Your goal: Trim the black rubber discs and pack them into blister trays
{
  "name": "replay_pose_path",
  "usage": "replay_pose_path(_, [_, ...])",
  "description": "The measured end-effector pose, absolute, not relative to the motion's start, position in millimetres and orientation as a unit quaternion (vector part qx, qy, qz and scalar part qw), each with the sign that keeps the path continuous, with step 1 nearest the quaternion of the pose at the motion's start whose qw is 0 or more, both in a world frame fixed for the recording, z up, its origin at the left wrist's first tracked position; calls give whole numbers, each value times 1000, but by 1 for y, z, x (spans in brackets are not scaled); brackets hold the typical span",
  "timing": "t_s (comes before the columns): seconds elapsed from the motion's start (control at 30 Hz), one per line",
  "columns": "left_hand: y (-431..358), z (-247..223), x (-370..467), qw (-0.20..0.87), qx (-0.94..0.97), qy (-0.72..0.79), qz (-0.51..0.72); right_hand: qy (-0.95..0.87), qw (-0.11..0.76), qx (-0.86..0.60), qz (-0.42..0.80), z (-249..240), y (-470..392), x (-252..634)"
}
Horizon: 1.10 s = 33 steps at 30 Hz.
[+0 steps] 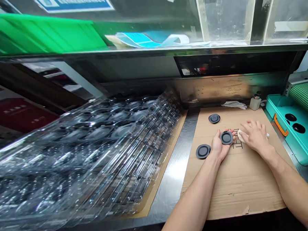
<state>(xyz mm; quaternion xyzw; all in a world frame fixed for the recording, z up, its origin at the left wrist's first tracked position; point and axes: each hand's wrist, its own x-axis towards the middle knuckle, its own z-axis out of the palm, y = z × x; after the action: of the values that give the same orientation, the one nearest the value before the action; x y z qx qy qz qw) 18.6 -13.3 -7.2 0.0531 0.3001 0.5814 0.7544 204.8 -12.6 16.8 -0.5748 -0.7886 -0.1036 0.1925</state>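
My left hand (217,147) is turned palm up and holds a dark grey round plastic lid-like part (226,138), with a raised ring on its face. Just to the right, my right hand (257,137) grips a white wad that looks like cloth (241,136); part of it is hidden under the fingers. A second dark round part (203,151) lies left of my left wrist. Farther back is a third one (214,118). Both lie on a flat cardboard sheet (225,191) beneath my hands.
Stacked clear plastic trays (94,156) with dark parts fill the left side. A teal bin (307,152) with black round pieces stands right, beside a green conveyor belt (306,93). White gloves (234,105) and a small bottle (255,102) sit at the back, below a metal shelf (150,53).
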Motion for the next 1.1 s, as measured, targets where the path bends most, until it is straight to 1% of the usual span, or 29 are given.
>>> replay_pose_path(0.07, [-12,-7,17,749,46,303,587,-820,140,-550,-69,11,-11,202])
replay_pose_path(0.1, [-12,-7,17,743,46,308,593,-824,132,-549,-50,8,-10,200])
replay_pose_path(0.13, [-12,-6,18,736,48,313,599,-821,141,-552,-32,6,-9,198])
replay_pose_path(0.23, [-12,-6,22,715,55,325,616,-807,214,-550,-5,5,-10,190])
replay_pose_path(0.27, [-12,-6,23,711,57,327,620,-808,227,-543,-1,5,-11,188])
replay_pose_path(0.33, [-12,-6,23,703,61,323,630,-824,217,-524,11,5,-16,185])
replay_pose_path(0.43, [-11,-8,21,683,61,316,656,-852,174,-491,62,4,-20,190])
replay_pose_path(0.5, [-9,-9,19,672,57,316,667,-849,167,-495,78,1,-16,197])
replay_pose_path(0.57, [-7,-11,20,664,59,315,675,-826,194,-526,69,-1,-10,201])
replay_pose_path(0.63, [-6,-13,22,659,66,317,678,-798,257,-541,62,-3,-5,198])
replay_pose_path(0.7, [-6,-16,26,663,82,324,670,-800,326,-497,83,-5,-6,189])
replay_pose_path(0.73, [-6,-17,27,670,93,325,661,-812,347,-458,101,-5,-8,183])
replay_pose_path(0.8, [-8,-18,28,696,113,317,635,-842,351,-390,126,-8,-13,172])
replay_pose_path(0.83, [-9,-18,28,711,121,307,621,-848,345,-382,127,-10,-16,168])
replay_pose_path(0.93, [-12,-15,25,740,129,284,596,-840,346,-406,100,-15,-20,161])
replay_pose_path(1.03, [-13,-12,22,748,123,288,585,-862,333,-366,112,-19,-16,165])
replay_pose_path(1.1, [-13,-11,21,747,116,289,587,-867,316,-372,102,-21,-8,173])
